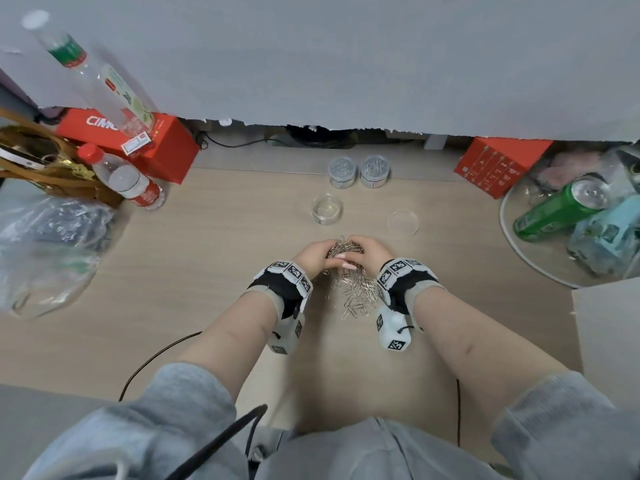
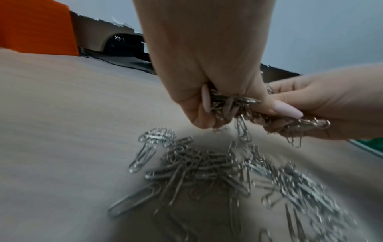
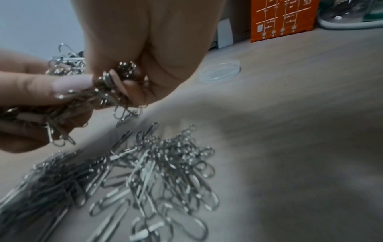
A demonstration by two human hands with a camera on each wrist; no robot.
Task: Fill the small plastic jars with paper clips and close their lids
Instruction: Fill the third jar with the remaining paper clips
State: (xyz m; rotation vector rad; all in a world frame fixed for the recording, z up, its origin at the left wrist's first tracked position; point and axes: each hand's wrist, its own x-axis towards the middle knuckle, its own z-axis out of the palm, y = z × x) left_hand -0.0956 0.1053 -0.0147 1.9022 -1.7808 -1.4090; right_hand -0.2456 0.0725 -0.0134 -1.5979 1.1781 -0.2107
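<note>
The bunch of paper clips (image 1: pixel 343 250) is being cupped between the left hand (image 1: pixel 313 259) and right hand (image 1: pixel 372 254), both curling round it above the loose pile (image 1: pixel 353 292), with stragglers dangling. To load well, squeeze the bunch tight and shed danglers before carrying it to the open jar (image 1: pixel 326 209) at twelve o'clock. The path there is lying bare, its lid (image 1: pixel 402 221) waiting at one o'clock and two seemingly filled jars (image 1: pixel 358 171) standing beyond.

- The red box (image 1: pixel 149 147) at the far left of the tabletop (image 1: pixel 225 237) bears white letters "CIM", the rest hidden behind a clear bottle (image 1: pixel 100 81).
- Other labels are too small or blurred to read.
</note>
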